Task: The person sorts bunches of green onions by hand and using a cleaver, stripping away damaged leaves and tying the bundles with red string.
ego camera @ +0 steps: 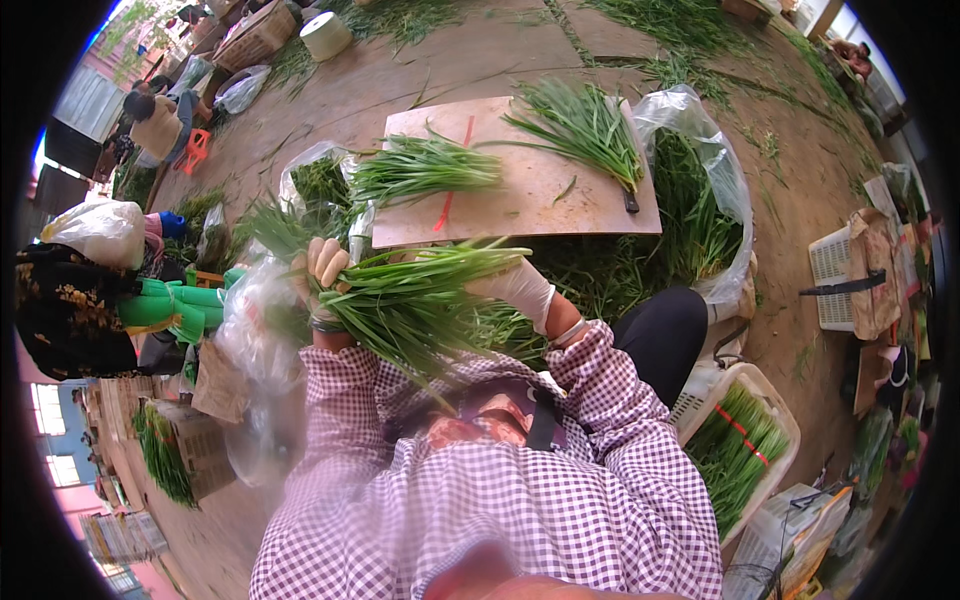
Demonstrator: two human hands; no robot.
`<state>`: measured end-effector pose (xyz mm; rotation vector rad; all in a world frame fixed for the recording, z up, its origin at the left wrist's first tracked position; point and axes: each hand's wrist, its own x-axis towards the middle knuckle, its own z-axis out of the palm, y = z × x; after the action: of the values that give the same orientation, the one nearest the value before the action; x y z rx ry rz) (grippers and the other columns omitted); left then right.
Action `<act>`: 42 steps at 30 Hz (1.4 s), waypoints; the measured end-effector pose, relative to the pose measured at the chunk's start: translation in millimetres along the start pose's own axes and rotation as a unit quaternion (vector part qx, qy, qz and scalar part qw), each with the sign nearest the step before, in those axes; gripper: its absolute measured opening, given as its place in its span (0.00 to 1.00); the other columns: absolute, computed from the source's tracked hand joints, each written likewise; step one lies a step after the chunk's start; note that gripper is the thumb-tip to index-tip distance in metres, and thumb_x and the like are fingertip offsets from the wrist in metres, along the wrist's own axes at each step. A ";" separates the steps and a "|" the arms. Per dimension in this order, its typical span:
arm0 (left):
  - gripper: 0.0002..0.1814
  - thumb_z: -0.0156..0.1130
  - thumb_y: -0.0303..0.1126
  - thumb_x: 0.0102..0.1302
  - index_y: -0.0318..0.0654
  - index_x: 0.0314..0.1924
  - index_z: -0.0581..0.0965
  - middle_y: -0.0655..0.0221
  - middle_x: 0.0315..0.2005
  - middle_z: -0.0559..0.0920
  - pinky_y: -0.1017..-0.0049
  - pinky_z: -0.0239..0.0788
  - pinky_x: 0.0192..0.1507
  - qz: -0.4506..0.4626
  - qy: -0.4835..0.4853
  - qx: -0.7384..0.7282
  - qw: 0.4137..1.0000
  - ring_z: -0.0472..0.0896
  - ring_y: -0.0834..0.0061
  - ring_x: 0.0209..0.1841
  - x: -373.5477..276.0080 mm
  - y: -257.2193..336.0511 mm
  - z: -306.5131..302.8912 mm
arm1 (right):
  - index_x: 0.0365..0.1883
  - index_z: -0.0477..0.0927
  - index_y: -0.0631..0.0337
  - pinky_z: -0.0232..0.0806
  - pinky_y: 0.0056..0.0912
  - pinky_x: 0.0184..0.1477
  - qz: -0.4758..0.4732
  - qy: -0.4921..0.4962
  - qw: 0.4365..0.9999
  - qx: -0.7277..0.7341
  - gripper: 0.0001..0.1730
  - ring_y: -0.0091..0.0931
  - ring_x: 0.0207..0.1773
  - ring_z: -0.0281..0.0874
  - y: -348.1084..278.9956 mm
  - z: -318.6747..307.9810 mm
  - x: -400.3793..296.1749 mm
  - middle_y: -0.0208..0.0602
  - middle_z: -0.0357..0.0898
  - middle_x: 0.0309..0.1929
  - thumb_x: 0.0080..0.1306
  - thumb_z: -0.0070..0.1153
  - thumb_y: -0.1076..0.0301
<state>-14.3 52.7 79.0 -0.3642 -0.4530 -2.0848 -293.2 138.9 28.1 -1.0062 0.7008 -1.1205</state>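
A loose bunch of long green leafy stalks (405, 300) lies across both gloved hands, over my lap. My left hand (321, 270) is closed around its leafy part. At the stalks' pale ends is my right hand (514, 285), its fingers partly hidden, so its hold is unclear. Just beyond them, a board (517, 217) carries one green bunch (427, 169) lying over a red tie strip (444, 210). Another bunch (581, 131) rests at the board's far right corner, beside a dark knife handle (631, 201).
Clear plastic bags of greens flank the board, one at the right (739, 180). A crate (787, 435) of red-tied bunches stands right of my knee. At the left, a person in dark flowered clothing (75, 315) is close by. Greens litter the floor.
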 end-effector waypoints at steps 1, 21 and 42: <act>0.15 0.53 0.35 0.70 0.47 0.25 0.61 0.78 0.23 0.64 0.79 0.60 0.29 -0.008 -0.025 0.034 0.999 0.65 0.82 0.27 4.2 0.0 2.8 | 0.60 0.74 0.61 0.71 0.27 0.53 -0.011 0.003 1.000 -0.017 0.28 0.21 0.52 0.76 3.5 3.3 -1.6 0.33 0.80 0.53 0.59 0.63 0.76; 0.19 0.56 0.36 0.67 0.47 0.19 0.63 0.78 0.17 0.68 0.82 0.60 0.22 0.054 0.017 0.065 0.996 0.70 0.84 0.21 4.7 21.4 22.6 | 0.36 0.87 0.48 0.71 0.41 0.46 0.135 0.177 0.702 -0.676 0.11 0.37 0.42 0.80 -11.6 -75.0 -65.2 0.37 0.83 0.34 0.61 0.57 0.56; 0.05 0.55 0.24 0.68 0.32 0.42 0.72 0.58 0.39 0.80 0.67 0.66 0.26 -0.235 -0.527 0.097 0.811 0.83 0.62 0.40 62.6 31.8 90.7 | 0.44 0.82 0.57 0.66 0.28 0.52 -0.050 0.033 0.957 -0.285 0.18 0.23 0.49 0.75 -62.2 6.9 -34.6 0.29 0.81 0.44 0.55 0.70 0.67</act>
<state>-12.2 31.7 191.7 -1.4184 -1.5230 -2.0826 -322.4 167.3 86.8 -1.5089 1.0722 -1.0626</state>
